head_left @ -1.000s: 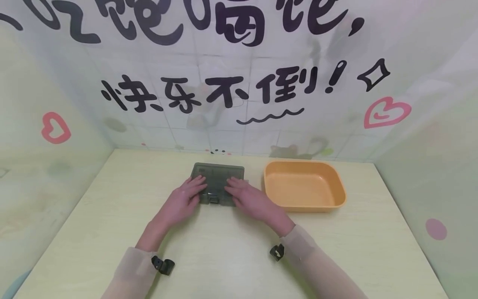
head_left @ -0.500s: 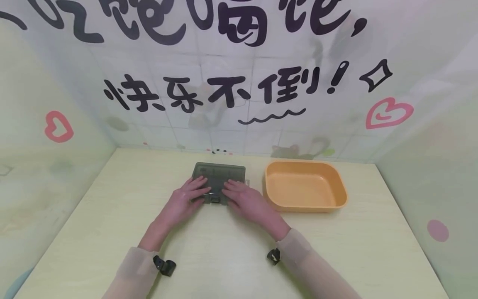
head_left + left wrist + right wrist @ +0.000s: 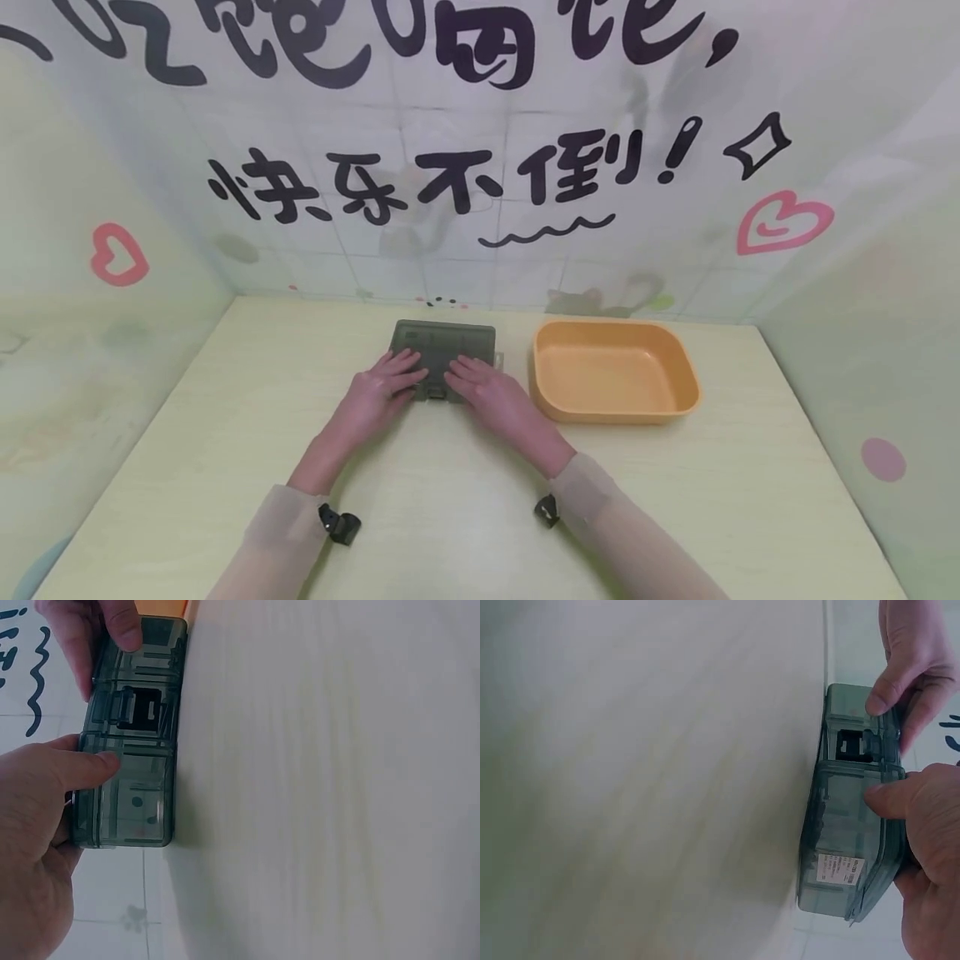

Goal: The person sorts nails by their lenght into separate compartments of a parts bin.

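Observation:
A translucent dark green plastic box (image 3: 442,337) lies lid-down shut at the back of the table, a black latch (image 3: 142,709) at the middle of its front. My left hand (image 3: 377,397) lies over its left half, straight fingers spread on the lid. On the right half rests my right hand (image 3: 497,395), its fingers likewise straight on the lid. Both wrist views show the thumbs against the box's front face, either side of the latch. A small white printed label (image 3: 840,868) shows through the front's right part. The fingertips are partly hidden in the wrist views.
Just right of the box stands an orange plastic basin (image 3: 543,400). The pale wood-grain table (image 3: 442,508) runs back to a white wall covering (image 3: 420,275) with black lettering. Similar pale side panels stand left and right.
The right hand has slid left along the lid, closer to the latch and the left hand. The box and both hands have shifted slightly back toward the wall.

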`<state>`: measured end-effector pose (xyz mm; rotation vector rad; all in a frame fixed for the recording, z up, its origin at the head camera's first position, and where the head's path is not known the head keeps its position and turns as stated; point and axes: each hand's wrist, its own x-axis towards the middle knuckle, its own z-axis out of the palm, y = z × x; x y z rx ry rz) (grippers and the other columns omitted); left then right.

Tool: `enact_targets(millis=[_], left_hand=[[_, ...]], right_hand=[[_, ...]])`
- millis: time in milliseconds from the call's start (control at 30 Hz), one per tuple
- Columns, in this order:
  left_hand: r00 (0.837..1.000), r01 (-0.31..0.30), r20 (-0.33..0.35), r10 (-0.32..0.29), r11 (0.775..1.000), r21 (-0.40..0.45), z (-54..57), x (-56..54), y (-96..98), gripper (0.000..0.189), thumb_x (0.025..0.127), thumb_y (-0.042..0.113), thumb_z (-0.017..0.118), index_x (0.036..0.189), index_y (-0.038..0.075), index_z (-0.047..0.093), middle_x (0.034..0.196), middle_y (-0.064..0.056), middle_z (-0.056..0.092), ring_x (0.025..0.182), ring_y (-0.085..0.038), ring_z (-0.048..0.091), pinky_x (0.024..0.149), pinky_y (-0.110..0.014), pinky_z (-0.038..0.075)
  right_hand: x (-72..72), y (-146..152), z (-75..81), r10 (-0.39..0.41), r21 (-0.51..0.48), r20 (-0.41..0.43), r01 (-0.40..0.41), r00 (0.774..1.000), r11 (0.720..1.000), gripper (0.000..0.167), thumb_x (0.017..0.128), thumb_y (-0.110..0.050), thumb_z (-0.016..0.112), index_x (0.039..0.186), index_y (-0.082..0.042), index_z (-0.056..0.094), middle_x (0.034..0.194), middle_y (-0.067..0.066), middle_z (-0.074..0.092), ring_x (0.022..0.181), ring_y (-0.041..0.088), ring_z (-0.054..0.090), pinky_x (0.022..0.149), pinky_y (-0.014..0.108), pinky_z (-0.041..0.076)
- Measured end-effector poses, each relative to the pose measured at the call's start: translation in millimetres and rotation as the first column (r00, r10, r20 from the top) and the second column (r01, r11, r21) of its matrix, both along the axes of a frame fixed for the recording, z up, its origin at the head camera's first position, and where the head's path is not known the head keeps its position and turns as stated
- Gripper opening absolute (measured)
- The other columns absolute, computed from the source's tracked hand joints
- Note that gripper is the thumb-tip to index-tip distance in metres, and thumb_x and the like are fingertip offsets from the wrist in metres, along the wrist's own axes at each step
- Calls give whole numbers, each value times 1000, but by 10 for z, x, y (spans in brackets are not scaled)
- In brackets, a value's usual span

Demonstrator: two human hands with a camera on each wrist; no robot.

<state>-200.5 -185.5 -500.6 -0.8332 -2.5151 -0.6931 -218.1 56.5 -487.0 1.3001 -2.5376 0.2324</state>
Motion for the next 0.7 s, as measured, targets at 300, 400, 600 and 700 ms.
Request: enact_targets(millis=[300, 400, 600, 700], left_hand=[[1000, -9, 27, 9, 1000, 11, 27, -3, -3, 41, 77, -12, 83, 116, -4, 75, 132, -26, 63, 129, -41, 57, 114, -54, 39], [999, -12, 44, 11, 1000, 21, 39, 0, -8, 41, 77, -12, 83, 117, -3, 75, 133, -25, 62, 130, -41, 56, 114, -54, 39], [995, -1, 96, 0, 1000, 10, 61, 0, -31, 42, 81, -12, 80, 122, -3, 72, 138, -25, 59, 134, -41, 52, 116, -56, 36], [993, 1, 114, -2, 1000, 11, 58, 5, -43, 42, 82, -11, 79, 123, -3, 72, 139, -24, 58, 135, -42, 51, 115, -58, 35]], right_hand=[[56, -12, 2, -17, 45, -6, 17, 1000, 999, 43, 96, 5, 64, 138, -1, 62, 146, 17, 56, 139, 29, 49, 118, 38, 36], [57, -22, -8, -17, 37, 0, 17, 1000, 999, 42, 98, 3, 64, 139, -1, 62, 147, 17, 55, 140, 30, 49, 119, 38, 34], [47, -42, -43, -36, -33, 56, 38, 998, 999, 43, 98, -11, 70, 139, -1, 62, 147, 17, 55, 140, 30, 48, 120, 40, 34], [43, -50, -64, -48, -83, 92, 56, 995, 995, 47, 96, -19, 75, 138, -2, 63, 146, 17, 56, 140, 29, 49, 120, 40, 33]])
